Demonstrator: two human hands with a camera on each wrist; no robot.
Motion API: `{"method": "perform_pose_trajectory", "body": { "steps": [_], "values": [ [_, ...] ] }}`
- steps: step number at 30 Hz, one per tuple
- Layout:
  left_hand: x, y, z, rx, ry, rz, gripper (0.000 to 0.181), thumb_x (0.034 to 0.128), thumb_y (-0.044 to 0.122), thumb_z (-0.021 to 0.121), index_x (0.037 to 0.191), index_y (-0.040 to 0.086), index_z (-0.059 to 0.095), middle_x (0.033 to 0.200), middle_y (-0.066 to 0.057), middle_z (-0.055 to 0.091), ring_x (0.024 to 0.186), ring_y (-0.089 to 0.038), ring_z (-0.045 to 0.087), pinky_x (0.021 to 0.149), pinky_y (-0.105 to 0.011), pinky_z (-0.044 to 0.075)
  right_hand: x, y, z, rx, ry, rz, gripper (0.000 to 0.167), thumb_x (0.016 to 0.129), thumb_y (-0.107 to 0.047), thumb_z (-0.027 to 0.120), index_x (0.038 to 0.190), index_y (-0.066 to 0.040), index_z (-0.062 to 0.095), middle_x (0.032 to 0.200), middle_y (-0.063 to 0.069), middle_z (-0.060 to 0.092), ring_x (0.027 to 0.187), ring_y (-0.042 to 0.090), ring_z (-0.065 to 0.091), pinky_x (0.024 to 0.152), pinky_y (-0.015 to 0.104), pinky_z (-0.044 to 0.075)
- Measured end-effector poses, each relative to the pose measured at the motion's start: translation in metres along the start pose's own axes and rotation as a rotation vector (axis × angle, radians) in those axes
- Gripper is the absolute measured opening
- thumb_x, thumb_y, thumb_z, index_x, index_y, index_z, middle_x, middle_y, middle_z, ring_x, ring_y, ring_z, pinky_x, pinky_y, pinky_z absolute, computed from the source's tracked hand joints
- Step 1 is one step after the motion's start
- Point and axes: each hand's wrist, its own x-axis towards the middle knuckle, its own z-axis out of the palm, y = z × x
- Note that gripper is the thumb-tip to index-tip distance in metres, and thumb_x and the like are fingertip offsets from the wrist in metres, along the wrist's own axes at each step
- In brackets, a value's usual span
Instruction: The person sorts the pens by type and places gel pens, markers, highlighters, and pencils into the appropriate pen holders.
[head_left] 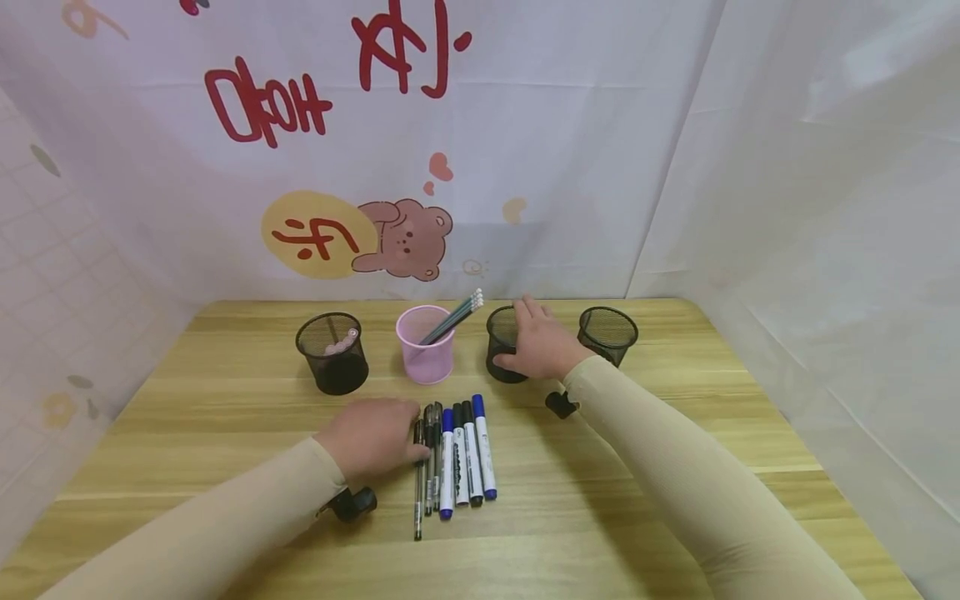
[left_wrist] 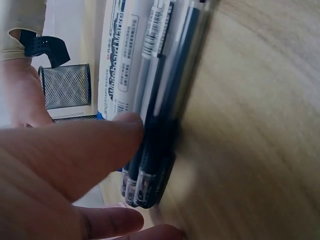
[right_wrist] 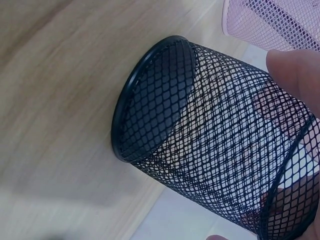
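My left hand [head_left: 372, 437] is over the left end of a row of pens, its thumb and fingers loosely spread near the caps of several black gel pens [head_left: 428, 479]. In the left wrist view the thumb lies across or just above the gel pens [left_wrist: 159, 100]; contact is hard to tell. Whiteboard markers [head_left: 467, 454] with blue and black caps lie beside them. My right hand [head_left: 546, 346] grips a black mesh pen holder [right_wrist: 220, 125], thumb on one side and fingers round the other, partly seen through the mesh. The holder stands upright on the table.
A pink mesh holder [head_left: 427, 362] with several pencils [head_left: 457, 318] stands left of the gripped one. Further left, a black mesh holder [head_left: 341, 371] contains pinkish items. Another black mesh holder [head_left: 609, 329] is at the right. A printed cloth [head_left: 547, 167] hangs behind the wooden table [head_left: 247, 367].
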Motion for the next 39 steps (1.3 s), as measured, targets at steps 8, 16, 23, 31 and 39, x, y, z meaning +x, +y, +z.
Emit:
{"method": "perform_pose_trajectory", "body": {
  "steps": [8,16,23,31,39],
  "values": [
    [-0.001,0.000,0.000,-0.021,-0.007,0.007,0.040,0.0891,0.050,0.080,0.097,0.013,0.067,0.079,0.002,0.063,0.072,-0.018,0.060,0.073,-0.044,0.058,0.001,0.000,0.002,-0.014,0.004,-0.006,0.112,0.097,-0.060,0.067,0.165,0.007,0.010,0.175,0.027,0.010,0.161,0.046,0.017,0.130,0.052,0.026],
    [0.003,0.001,0.003,-0.048,-0.031,-0.024,0.035,0.0903,0.043,0.079,0.099,0.012,0.067,0.083,0.000,0.066,0.075,-0.018,0.062,0.077,-0.044,0.059,0.003,0.001,0.004,0.008,0.005,-0.004,0.112,0.096,-0.059,0.068,0.166,0.006,0.009,0.175,0.026,0.008,0.162,0.045,0.015,0.132,0.052,0.021],
    [0.005,0.005,0.003,-0.084,-0.036,-0.048,0.037,0.0892,0.033,0.077,0.112,0.006,0.067,0.095,-0.007,0.073,0.082,-0.021,0.066,0.087,-0.048,0.060,0.003,0.002,0.005,0.009,0.005,0.002,0.113,0.096,-0.059,0.069,0.166,0.006,0.009,0.175,0.026,0.009,0.162,0.045,0.016,0.131,0.051,0.023],
    [0.009,0.007,0.007,-0.124,-0.051,-0.088,0.041,0.0872,0.024,0.076,0.121,0.002,0.066,0.099,-0.010,0.073,0.081,-0.021,0.063,0.088,-0.049,0.060,0.003,0.006,0.007,0.108,0.035,0.013,0.120,0.090,-0.055,0.078,0.165,0.007,0.008,0.172,0.026,0.021,0.157,0.038,0.032,0.129,0.048,0.032],
    [0.012,0.008,0.009,-0.153,-0.045,-0.113,0.043,0.0873,0.020,0.075,0.124,0.001,0.064,0.100,-0.010,0.072,0.079,-0.022,0.061,0.085,-0.047,0.060,0.002,0.007,0.004,0.086,0.053,0.027,0.124,0.085,-0.058,0.081,0.165,0.008,0.013,0.172,0.026,0.023,0.159,0.041,0.030,0.129,0.052,0.030]
  ]
}}
